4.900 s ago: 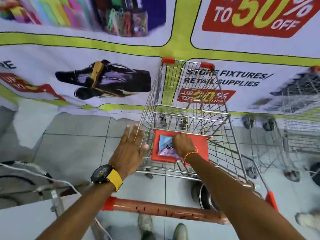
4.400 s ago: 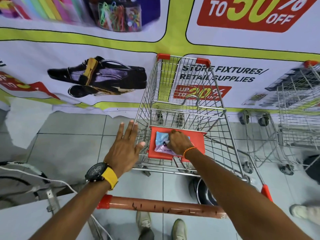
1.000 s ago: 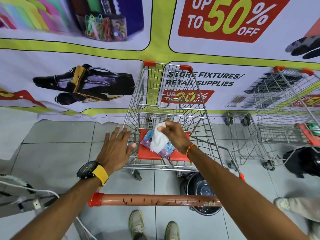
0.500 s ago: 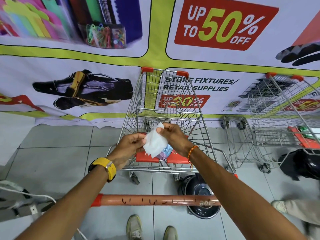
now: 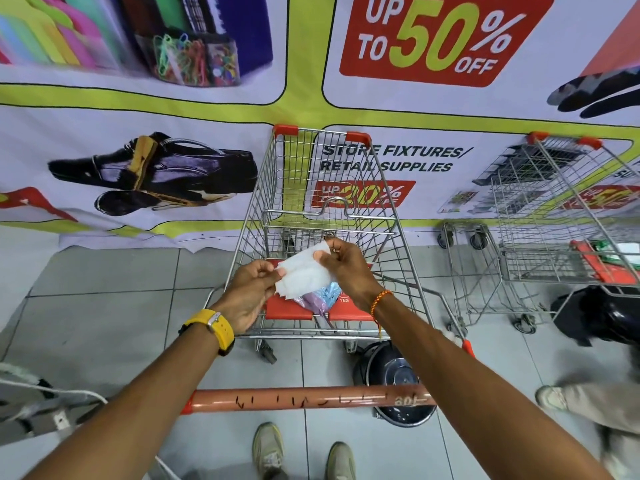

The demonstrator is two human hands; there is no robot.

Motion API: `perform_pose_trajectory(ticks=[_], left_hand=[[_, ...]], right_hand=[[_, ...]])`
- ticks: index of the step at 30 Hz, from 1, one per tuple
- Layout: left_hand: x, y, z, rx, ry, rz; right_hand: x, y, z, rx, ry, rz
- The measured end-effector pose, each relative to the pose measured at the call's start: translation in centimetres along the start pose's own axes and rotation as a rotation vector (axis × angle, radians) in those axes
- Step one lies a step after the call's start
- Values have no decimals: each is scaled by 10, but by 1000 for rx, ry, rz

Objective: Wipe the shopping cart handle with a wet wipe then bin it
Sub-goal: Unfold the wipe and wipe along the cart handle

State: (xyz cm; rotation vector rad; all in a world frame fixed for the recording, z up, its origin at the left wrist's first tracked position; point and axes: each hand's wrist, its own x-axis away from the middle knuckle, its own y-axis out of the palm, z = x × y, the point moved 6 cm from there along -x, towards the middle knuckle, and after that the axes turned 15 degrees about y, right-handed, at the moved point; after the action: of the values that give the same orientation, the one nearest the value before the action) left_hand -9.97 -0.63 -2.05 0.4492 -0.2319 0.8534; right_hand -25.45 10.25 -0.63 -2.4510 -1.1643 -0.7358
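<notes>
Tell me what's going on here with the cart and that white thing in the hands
A person stands behind a wire shopping cart and holds a white wet wipe stretched between the left hand and the right hand, above the red child seat flap. The wipes packet lies on that flap. The cart handle, a reddish bar with dark marks, sits below the arms with no hand on it. A black bin stands on the floor under the cart.
</notes>
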Motion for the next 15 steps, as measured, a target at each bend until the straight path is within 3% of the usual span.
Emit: perform_pose_trajectory(ticks=[6, 11, 15], left_hand=[[-9, -7, -8, -67, -10, 53], [-16, -4, -22, -84, -62, 7], [-24, -2, -34, -158, -104, -10]], right_hand=[[-8, -13, 15, -8, 27, 46], [-15, -37, 27, 34, 59, 236], [-14, -50, 25, 209, 34, 387]])
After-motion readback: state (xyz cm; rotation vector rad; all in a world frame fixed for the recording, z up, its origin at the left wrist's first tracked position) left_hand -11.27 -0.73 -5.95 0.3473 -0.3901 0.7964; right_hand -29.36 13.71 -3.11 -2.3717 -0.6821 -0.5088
